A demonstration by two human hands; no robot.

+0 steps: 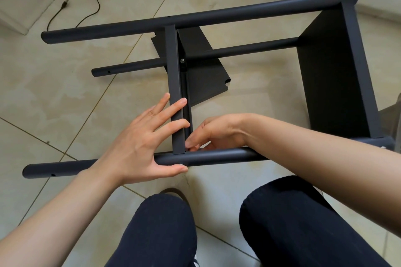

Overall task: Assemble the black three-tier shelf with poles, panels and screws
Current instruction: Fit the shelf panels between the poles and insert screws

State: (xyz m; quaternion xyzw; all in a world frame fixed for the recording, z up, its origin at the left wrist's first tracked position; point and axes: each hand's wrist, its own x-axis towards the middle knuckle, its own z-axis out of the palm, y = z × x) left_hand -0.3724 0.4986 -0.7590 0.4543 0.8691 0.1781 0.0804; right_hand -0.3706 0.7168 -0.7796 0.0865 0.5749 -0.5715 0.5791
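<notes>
Shelf [217, 76] parts are lying on their side on the tiled floor [65, 93], half assembled. Fingertips [191, 144] of the right hand [217, 134] are curling in to pinch something small where the middle panel [176, 93] is meeting the near pole [217, 157]; what they are pinching is too hidden to tell. Straight fingers of the left hand [141, 143] are resting against that panel's edge, thumb lying under the pole beside a screw head [180, 165]. Farther right, an end panel [338, 76] is joining the poles. A black cable [86, 6] is trailing beyond.
</notes>
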